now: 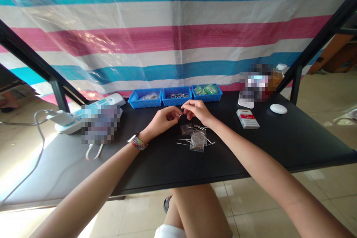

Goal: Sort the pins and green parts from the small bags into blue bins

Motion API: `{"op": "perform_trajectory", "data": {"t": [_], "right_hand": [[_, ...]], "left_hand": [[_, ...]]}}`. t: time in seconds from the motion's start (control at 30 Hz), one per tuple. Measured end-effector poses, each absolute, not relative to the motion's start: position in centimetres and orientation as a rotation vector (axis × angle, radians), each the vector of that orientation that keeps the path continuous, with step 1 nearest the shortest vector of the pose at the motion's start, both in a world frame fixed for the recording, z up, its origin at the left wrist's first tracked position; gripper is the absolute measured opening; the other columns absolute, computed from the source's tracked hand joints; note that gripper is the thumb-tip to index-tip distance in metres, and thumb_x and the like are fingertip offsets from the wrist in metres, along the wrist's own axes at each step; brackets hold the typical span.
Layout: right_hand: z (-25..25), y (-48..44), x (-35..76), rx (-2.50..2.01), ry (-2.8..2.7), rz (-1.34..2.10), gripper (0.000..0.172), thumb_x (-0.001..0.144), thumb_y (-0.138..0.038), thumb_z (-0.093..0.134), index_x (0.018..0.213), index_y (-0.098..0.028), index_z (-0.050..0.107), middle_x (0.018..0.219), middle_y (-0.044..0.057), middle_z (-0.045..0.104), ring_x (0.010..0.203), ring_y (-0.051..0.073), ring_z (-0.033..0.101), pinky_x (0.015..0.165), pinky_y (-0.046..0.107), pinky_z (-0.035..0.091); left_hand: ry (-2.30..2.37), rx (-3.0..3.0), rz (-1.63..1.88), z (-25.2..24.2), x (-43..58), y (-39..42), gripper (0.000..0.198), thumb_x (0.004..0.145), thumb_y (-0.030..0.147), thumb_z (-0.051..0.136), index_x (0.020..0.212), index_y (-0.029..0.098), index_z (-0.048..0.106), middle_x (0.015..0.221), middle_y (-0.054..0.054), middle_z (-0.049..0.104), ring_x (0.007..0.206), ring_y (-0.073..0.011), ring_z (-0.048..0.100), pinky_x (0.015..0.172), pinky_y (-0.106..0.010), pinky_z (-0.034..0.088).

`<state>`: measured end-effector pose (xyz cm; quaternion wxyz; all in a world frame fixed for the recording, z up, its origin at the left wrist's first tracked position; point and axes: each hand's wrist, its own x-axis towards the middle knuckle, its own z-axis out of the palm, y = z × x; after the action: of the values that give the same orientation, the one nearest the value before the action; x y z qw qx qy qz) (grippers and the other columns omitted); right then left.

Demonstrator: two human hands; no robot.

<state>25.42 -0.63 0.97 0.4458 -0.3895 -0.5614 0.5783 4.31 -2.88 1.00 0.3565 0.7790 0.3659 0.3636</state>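
Observation:
My left hand point(164, 118) and my right hand point(196, 111) meet fingertip to fingertip above the black table point(279, 145). Both pinch something tiny between them, too small to name. Just below the hands lie several thin metal pins point(195, 128) and small clear plastic bags point(197, 140). A patterned band point(137, 142) sits on my left wrist.
Three blue bins point(175, 97) stand in a row at the table's back edge, holding bags, metal parts and green pieces. A white power strip point(83, 113) with a cable lies left. A red and white box point(247, 119) and a white oval object point(278, 109) lie right.

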Motion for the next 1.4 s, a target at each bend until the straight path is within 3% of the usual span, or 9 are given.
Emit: {"op": "perform_trajectory", "data": {"t": [0.13,0.43,0.63,0.77,0.87,1.13,1.4], "right_hand": [[1.0,-0.8,25.4,-0.892,-1.516,1.423,0.038,0.079,-0.051,0.082,0.077,-0.016,0.067,0.064,0.000,0.067,0.048,0.011,0.062,0.045,0.021,0.052],[0.9,-1.0,25.2,-0.825,-1.443,1.491,0.032,0.073,-0.036,0.087,0.087,-0.016,0.068,0.078,0.003,0.075,0.062,0.016,0.074,0.059,0.028,0.064],[0.2,-1.0,24.5,-0.789,-1.406,1.353,0.024,0.072,-0.031,0.085,0.081,-0.016,0.069,0.072,0.000,0.071,0.064,0.016,0.073,0.060,0.027,0.063],[0.3,-1.3,24.4,-0.799,-1.460,1.235,0.017,0.072,-0.027,0.082,0.079,-0.017,0.070,0.066,-0.001,0.069,0.061,0.014,0.070,0.054,0.023,0.059],[0.6,-1.6,24.5,-0.814,-1.482,1.219,0.016,0.073,-0.029,0.081,0.080,-0.017,0.071,0.064,-0.001,0.068,0.060,0.015,0.069,0.051,0.023,0.057],[0.7,-1.6,24.5,-0.828,-1.407,1.290,0.024,0.071,-0.031,0.083,0.085,-0.018,0.068,0.078,-0.002,0.066,0.059,0.013,0.068,0.046,0.022,0.057],[0.8,-1.6,24.8,-0.835,-1.300,1.417,0.022,0.074,-0.030,0.080,0.085,-0.019,0.064,0.076,-0.003,0.064,0.058,0.012,0.066,0.049,0.025,0.061]], "left_hand": [[0.908,1.807,1.059,1.1,4.2,-2.4,0.027,0.082,0.029,0.079,0.106,0.017,0.073,0.087,-0.004,0.073,0.077,-0.0161,0.068,0.071,-0.028,0.053],[0.906,1.623,1.174,1.3,4.2,-2.1,0.037,0.075,0.042,0.091,0.095,0.017,0.073,0.093,-0.006,0.076,0.087,-0.0198,0.072,0.086,-0.035,0.058],[1.006,1.665,1.250,1.4,4.1,-2.2,0.036,0.081,0.048,0.086,0.092,0.017,0.071,0.084,-0.003,0.072,0.078,-0.0169,0.067,0.074,-0.029,0.052],[1.078,1.738,1.153,1.5,3.8,-2.2,0.048,0.096,0.059,0.065,0.073,0.017,0.067,0.068,-0.003,0.065,0.063,-0.0145,0.057,0.063,-0.028,0.043],[1.084,1.785,1.107,1.5,3.7,-2.2,0.051,0.096,0.059,0.063,0.066,0.017,0.065,0.064,-0.003,0.063,0.062,-0.0145,0.055,0.062,-0.028,0.041],[1.075,1.694,1.142,1.6,4.0,-2.4,0.041,0.089,0.055,0.074,0.076,0.018,0.064,0.069,-0.001,0.063,0.064,-0.0140,0.055,0.061,-0.026,0.041],[1.009,1.682,1.191,1.8,4.1,-2.6,0.034,0.083,0.047,0.083,0.088,0.017,0.068,0.075,-0.001,0.064,0.069,-0.0148,0.057,0.061,-0.026,0.042]]}}
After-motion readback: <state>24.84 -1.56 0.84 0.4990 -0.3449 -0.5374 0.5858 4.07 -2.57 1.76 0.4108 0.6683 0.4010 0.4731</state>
